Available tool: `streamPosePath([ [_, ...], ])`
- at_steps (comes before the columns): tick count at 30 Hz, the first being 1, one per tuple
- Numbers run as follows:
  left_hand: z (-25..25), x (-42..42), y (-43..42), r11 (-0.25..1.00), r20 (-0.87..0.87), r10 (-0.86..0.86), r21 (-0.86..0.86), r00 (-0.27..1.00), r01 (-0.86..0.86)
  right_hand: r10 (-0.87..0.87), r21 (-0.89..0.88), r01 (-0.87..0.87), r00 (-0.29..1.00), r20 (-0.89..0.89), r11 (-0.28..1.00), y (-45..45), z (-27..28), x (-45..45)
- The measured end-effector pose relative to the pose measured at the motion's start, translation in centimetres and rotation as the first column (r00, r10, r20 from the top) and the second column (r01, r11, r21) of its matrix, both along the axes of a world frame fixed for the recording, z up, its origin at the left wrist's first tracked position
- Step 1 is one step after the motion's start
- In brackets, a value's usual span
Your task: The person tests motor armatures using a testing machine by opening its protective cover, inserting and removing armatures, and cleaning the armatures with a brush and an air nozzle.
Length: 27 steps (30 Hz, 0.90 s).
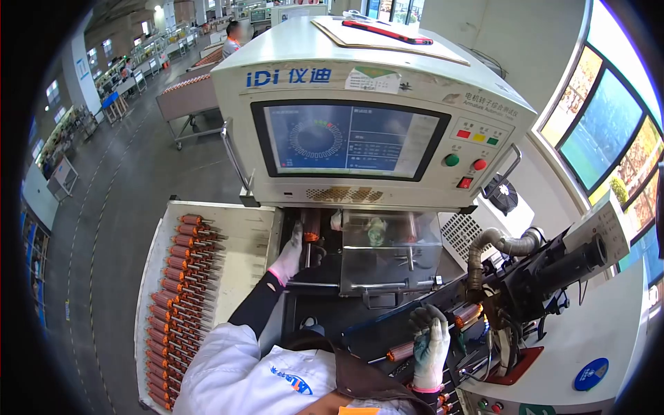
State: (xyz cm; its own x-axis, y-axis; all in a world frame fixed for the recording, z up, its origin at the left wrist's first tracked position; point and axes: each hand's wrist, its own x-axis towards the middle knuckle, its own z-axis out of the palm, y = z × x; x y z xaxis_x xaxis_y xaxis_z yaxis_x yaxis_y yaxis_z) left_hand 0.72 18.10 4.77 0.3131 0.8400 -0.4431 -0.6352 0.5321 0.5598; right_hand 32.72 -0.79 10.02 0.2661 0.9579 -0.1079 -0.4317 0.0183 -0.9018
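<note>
My left hand [289,257], in a white glove, is at an orange-ended motor rotor [312,227] under the front of the tester, its fingers along the rotor's left side. Whether they grip it is hard to tell. My right hand [430,348], in a glove with dark, dirty fingers, is raised at the lower right, between a rotor [400,352] on its left and another rotor [468,315] above right. Its fingers look bent and partly overlapped, and nothing plainly shows in them. A transparent cover [391,257] stands right of my left hand.
The tester [373,83] with a lit screen [349,140] fills the top middle. A white tray [238,238] with several rotors in a column is at the left. A machine arm with a hose [476,259] stands at the right. A person [232,43] is far back.
</note>
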Motion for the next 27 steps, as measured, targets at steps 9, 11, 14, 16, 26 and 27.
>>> streamPosePath([
  [9, -3.3, -0.2, 2.1, 0.999, -0.058, 0.035, 0.024, 0.998, -0.034, -0.310, 0.077, 0.310, 0.832, 0.461, 0.948, 5.2, -1.0, 4.3],
  [11, -3.3, -0.2, 1.2, 0.999, 0.060, 0.035, -0.012, 0.998, -0.034, -0.282, 0.091, 0.285, 0.756, 0.591, 0.954, 6.3, -1.2, 4.2],
  [14, -0.7, 1.5, 0.2, 0.992, -0.313, 0.124, 0.039, 0.941, -0.118, 0.048, -0.083, 0.003, 0.797, 0.602, 0.997, 8.5, -4.7, 3.8],
  [16, -1.1, 1.6, 0.4, 0.991, -0.344, 0.137, 0.049, 0.929, -0.128, 0.041, -0.074, 0.000, 0.839, 0.543, 0.997, 8.9, -6.5, 3.1],
  [26, -0.6, 0.5, -0.8, 0.997, -0.409, 0.000, 0.068, 0.913, 0.031, -0.011, 0.003, 0.010, 0.913, 0.407, 1.000, 9.4, -7.7, 2.4],
  [27, -0.7, 0.3, -1.4, 0.998, -0.417, -0.005, 0.061, 0.909, 0.033, -0.010, -0.003, 0.012, 0.917, 0.399, 1.000, 9.5, -7.7, 2.1],
])
